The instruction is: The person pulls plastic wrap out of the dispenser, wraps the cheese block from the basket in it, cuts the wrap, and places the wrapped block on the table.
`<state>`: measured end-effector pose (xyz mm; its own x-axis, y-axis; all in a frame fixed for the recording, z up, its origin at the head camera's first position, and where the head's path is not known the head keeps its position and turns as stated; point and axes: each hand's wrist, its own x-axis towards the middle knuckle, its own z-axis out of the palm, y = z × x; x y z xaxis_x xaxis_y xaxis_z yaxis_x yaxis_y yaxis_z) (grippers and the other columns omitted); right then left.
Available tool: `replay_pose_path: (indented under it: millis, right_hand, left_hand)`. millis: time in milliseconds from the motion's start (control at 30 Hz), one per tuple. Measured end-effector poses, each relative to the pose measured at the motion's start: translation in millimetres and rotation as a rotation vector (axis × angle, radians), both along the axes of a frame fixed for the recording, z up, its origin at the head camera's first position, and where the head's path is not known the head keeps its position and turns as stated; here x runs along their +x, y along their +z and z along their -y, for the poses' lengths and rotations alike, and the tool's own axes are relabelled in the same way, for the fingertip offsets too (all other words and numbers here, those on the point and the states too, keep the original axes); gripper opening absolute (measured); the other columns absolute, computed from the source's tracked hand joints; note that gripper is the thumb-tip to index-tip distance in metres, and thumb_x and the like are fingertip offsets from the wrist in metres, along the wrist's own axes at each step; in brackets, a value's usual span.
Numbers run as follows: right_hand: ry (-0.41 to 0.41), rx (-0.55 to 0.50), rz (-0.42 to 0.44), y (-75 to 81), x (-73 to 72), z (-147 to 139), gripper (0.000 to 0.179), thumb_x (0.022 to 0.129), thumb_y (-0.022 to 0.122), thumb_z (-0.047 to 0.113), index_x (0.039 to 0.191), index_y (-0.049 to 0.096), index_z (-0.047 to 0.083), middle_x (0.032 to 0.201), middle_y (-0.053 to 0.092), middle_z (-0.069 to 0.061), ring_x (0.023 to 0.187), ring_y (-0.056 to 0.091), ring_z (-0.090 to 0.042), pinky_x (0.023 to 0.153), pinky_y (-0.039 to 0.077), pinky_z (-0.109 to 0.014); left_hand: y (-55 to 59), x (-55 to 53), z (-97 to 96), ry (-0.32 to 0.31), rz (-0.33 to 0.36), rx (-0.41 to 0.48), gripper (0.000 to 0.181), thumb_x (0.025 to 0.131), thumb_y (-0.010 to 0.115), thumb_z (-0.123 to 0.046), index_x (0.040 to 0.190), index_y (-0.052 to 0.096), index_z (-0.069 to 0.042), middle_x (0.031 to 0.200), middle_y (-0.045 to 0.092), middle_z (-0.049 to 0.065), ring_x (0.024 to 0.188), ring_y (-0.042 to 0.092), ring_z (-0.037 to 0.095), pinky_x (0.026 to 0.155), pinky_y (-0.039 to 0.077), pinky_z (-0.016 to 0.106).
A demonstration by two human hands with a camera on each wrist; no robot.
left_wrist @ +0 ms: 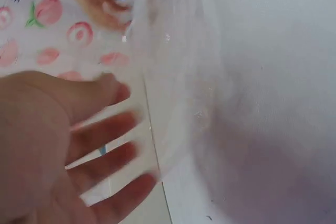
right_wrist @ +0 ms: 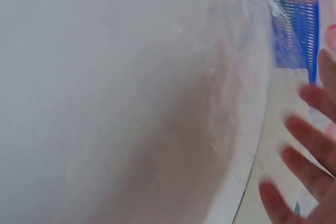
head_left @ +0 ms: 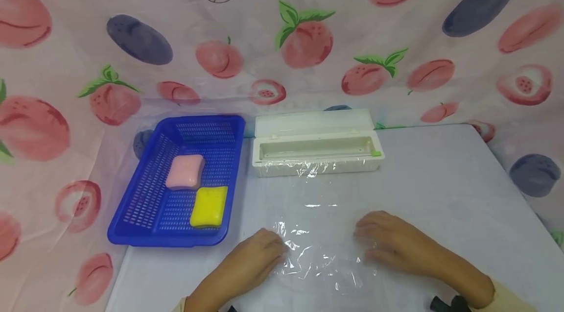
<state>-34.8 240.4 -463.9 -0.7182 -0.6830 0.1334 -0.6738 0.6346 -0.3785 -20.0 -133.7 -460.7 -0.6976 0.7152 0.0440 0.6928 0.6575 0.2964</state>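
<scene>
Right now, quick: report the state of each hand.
Left hand: open, fingers spread, by the clear film.
Right hand: open, fingers spread, gripping nothing.

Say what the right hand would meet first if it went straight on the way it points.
Probably the film, just ahead of the right hand; whether they touch is unclear. Past it, the line seems to run toward the basket.

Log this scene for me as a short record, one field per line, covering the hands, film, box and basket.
Left hand: fingers spread, by the clear film's left side; contact unclear
Right hand: fingers spread, by its right side; contact unclear
Clear film: wrinkled, in front of the white box
White box: lid raised
Blue basket: holds pink block, yellow block
</scene>
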Motion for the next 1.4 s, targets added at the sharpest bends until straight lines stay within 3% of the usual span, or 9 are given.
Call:
replay_pose_path:
  millis: [67, 100, 200, 300, 400, 567, 967, 1167, 1400]
  right_hand:
    - [-0.053, 0.07, -0.015, -2.7, -1.6, 1.7, 0.068, 0.076, 0.071, 0.052, 0.136, 0.048, 0.03, 0.143, 0.043, 0.007, 0.135, 0.033, -0.019, 0.095, 0.04, -0.047]
    - [-0.077, 0.124, -0.002, -5.2, -1.7, 2.5, 0.08, 0.073, 0.069, 0.059, 0.142, 0.039, 0.03, 0.15, 0.032, 0.004, 0.14, 0.024, -0.022, 0.097, 0.036, -0.053]
    - [-0.115, 0.292, 0.087, -13.7, -1.3, 3.4, 0.103, 0.068, 0.058, 0.077, 0.15, 0.016, 0.03, 0.159, 0.004, 0.004, 0.145, 0.003, -0.024, 0.101, 0.023, -0.066]
    - [-0.103, 0.412, 0.144, -23.3, -0.7, 2.0, 0.111, 0.064, 0.046, 0.085, 0.151, 0.004, 0.03, 0.158, -0.008, 0.005, 0.146, -0.003, -0.023, 0.101, 0.013, -0.072]
    - [-0.09, 0.454, 0.161, -28.4, -1.2, -0.4, 0.114, 0.061, 0.043, 0.088, 0.151, 0.003, 0.031, 0.158, -0.009, 0.005, 0.146, -0.002, -0.023, 0.099, 0.01, -0.075]
    - [-0.082, 0.447, 0.166, -26.7, -2.7, -3.1, 0.115, 0.06, 0.046, 0.088, 0.151, 0.007, 0.03, 0.159, -0.004, 0.004, 0.145, 0.002, -0.026, 0.097, 0.008, -0.077]
    - [-0.063, 0.445, 0.172, -31.0, -6.1, -6.8, 0.117, 0.059, 0.046, 0.089, 0.151, 0.005, 0.029, 0.159, -0.004, 0.002, 0.145, 0.002, -0.028, 0.097, 0.004, -0.078]
    - [-0.063, 0.446, 0.188, -31.0, -6.1, -6.9, 0.116, 0.061, 0.045, 0.088, 0.151, 0.005, 0.028, 0.159, -0.005, 0.001, 0.145, 0.001, -0.029, 0.097, 0.002, -0.078]
    - [-0.056, 0.471, 0.207, -30.2, -6.0, -5.5, 0.117, 0.06, 0.043, 0.089, 0.151, 0.005, 0.028, 0.159, -0.006, 0.0, 0.145, -0.001, -0.03, 0.097, 0.002, -0.078]
  left_hand:
    - [-5.2, -3.2, -4.2, 0.01, -0.086, -0.043, 0.04, 0.09, 0.061, -0.032, 0.129, 0.056, -0.026, 0.14, 0.046, 0.0, 0.131, 0.04, 0.02, 0.097, 0.045, 0.041]
    - [-7.6, -4.6, -5.5, 0.014, -0.096, -0.074, 0.048, 0.089, 0.062, -0.035, 0.135, 0.05, -0.028, 0.148, 0.035, 0.002, 0.137, 0.031, 0.025, 0.1, 0.042, 0.047]
    - [-14.7, -7.1, -7.3, 0.022, -0.047, -0.173, 0.068, 0.087, 0.06, -0.047, 0.146, 0.029, -0.033, 0.158, 0.009, 0.001, 0.144, 0.01, 0.032, 0.103, 0.03, 0.061]
    - [-21.1, -7.6, -5.7, 0.029, 0.042, -0.252, 0.078, 0.084, 0.054, -0.059, 0.149, 0.02, -0.033, 0.159, 0.002, 0.002, 0.144, 0.006, 0.032, 0.102, 0.022, 0.069]
    - [-25.2, -7.6, -2.5, 0.042, 0.1, -0.309, 0.087, 0.079, 0.049, -0.069, 0.15, 0.015, -0.03, 0.159, 0.001, 0.001, 0.145, 0.007, 0.028, 0.101, 0.018, 0.071]
    - [-28.3, -8.6, 2.6, 0.036, 0.128, -0.376, 0.101, 0.071, 0.04, -0.08, 0.151, 0.005, -0.029, 0.158, -0.005, -0.001, 0.145, 0.002, 0.025, 0.103, 0.014, 0.071]
    - [-30.8, -11.4, 4.1, 0.034, 0.192, -0.35, 0.103, 0.07, 0.038, -0.082, 0.15, -0.001, -0.031, 0.158, -0.01, -0.003, 0.145, -0.005, 0.026, 0.103, 0.004, 0.072]
    - [-27.4, -10.7, 5.5, 0.034, 0.176, -0.331, 0.102, 0.071, 0.042, -0.08, 0.151, 0.004, -0.03, 0.158, -0.005, -0.003, 0.145, 0.0, 0.025, 0.104, 0.008, 0.071]
    - [-22.4, -1.6, 9.0, 0.075, 0.136, -0.326, 0.098, 0.072, 0.049, -0.075, 0.15, 0.016, -0.026, 0.158, 0.004, -0.002, 0.145, 0.009, 0.025, 0.103, 0.02, 0.068]
